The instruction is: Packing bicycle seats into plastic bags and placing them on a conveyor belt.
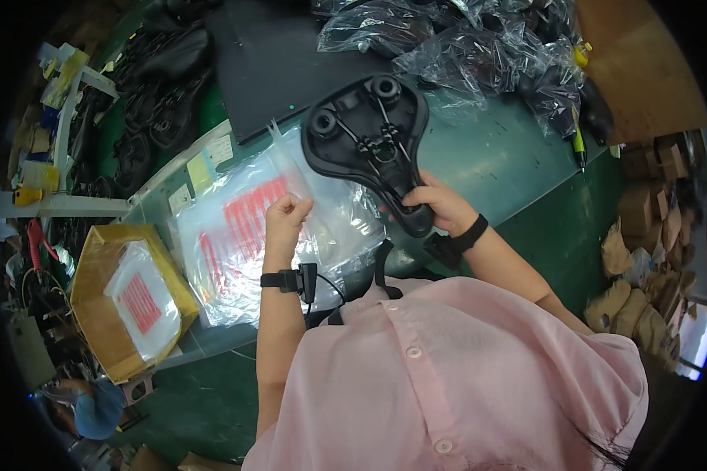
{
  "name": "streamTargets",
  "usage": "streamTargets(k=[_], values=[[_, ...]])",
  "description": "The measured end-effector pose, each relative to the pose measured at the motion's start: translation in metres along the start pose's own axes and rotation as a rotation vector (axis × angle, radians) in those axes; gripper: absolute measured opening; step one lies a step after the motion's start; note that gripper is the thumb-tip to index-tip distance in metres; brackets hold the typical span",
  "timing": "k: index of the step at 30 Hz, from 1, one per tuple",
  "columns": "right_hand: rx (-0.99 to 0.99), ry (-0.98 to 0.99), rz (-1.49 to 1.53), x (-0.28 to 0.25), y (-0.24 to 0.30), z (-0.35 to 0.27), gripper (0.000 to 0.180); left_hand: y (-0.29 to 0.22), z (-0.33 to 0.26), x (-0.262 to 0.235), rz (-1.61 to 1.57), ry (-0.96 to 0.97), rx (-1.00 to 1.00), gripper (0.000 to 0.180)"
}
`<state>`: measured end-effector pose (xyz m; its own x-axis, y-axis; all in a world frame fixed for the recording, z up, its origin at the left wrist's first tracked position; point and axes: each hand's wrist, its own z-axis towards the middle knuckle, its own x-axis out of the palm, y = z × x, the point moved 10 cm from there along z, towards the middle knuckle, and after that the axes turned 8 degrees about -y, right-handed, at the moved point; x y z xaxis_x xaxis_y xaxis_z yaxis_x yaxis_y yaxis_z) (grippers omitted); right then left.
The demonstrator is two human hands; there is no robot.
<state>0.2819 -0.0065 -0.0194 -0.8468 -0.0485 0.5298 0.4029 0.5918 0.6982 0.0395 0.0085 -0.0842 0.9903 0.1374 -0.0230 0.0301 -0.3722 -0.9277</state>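
My right hand (441,206) grips a black bicycle saddle (373,125) by its narrow nose. The underside faces up, showing metal rails, a clamp and two round coil-like parts at the wide end. My left hand (287,224) is closed in a pinch, over a stack of clear plastic bags (251,212) with red printing. One bag's edge (289,161) rises beside the left fingers and seems to be caught in them; the exact contact is hard to see. The saddle is apart from the left hand.
Several plastic-wrapped saddles (463,55) lie at the table's far right, near a yellow-green marker (579,149). A black board (271,63) lies at the back. Unwrapped saddles (161,102) are piled far left. An open cardboard box (94,275) holding printed bags stands at left.
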Motion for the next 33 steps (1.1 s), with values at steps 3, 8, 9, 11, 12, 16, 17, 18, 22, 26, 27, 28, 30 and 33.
streamTargets(k=[3, 8, 9, 11, 12, 16, 17, 18, 22, 26, 27, 28, 30, 33], values=[[0.027, 0.059, 0.018, 0.036, -0.005, 0.025, 0.056, -0.013, -0.004, 0.006, 0.131, 0.004, 0.126, 0.015], [0.055, 0.060, -0.062, 0.055, -0.054, 0.082, 0.057, -0.023, -0.005, 0.018, 0.336, -0.037, 0.179, 0.010], [0.057, 0.023, -0.090, 0.062, -0.059, 0.084, 0.060, -0.011, -0.002, 0.003, 0.351, -0.082, 0.159, 0.009], [0.006, -0.002, -0.171, 0.061, -0.064, 0.090, 0.064, 0.011, 0.000, -0.019, 0.175, -0.073, 0.095, 0.010], [-0.046, -0.036, -0.251, 0.055, -0.066, 0.096, 0.067, 0.021, 0.000, -0.030, -0.003, -0.056, 0.029, 0.012], [-0.141, -0.067, -0.388, 0.028, -0.071, 0.107, 0.071, 0.014, -0.028, -0.084, -0.409, -0.212, -0.180, 0.006], [-0.137, -0.061, -0.425, 0.024, -0.073, 0.109, 0.072, 0.024, -0.030, -0.107, -0.549, -0.266, -0.169, 0.009], [-0.133, -0.046, -0.427, 0.024, -0.075, 0.110, 0.072, 0.031, -0.038, -0.135, -0.750, -0.383, -0.124, 0.010], [-0.204, -0.104, -0.569, 0.023, -0.060, 0.101, 0.071, 0.009, -0.064, -0.155, -0.913, -0.433, -0.170, 0.012], [-0.272, -0.103, -0.509, 0.014, -0.040, 0.089, 0.073, -0.037, -0.067, -0.141, 0.327, -0.308, 0.160, 0.016], [-0.394, -0.109, -0.578, 0.026, -0.017, 0.072, 0.073, -0.038, -0.064, -0.138, 0.325, -0.322, 0.157, 0.016], [-0.422, -0.062, -0.492, 0.036, -0.009, 0.060, 0.080, -0.038, -0.059, -0.134, 0.356, -0.352, 0.144, 0.014], [-0.556, -0.047, -0.662, 0.057, 0.010, 0.037, 0.073, -0.038, -0.052, -0.128, 0.422, -0.408, 0.112, 0.011], [-0.528, 0.044, -0.888, 0.075, -0.012, 0.032, 0.064, -0.019, -0.031, -0.128, -0.043, -0.442, 0.114, 0.014]])
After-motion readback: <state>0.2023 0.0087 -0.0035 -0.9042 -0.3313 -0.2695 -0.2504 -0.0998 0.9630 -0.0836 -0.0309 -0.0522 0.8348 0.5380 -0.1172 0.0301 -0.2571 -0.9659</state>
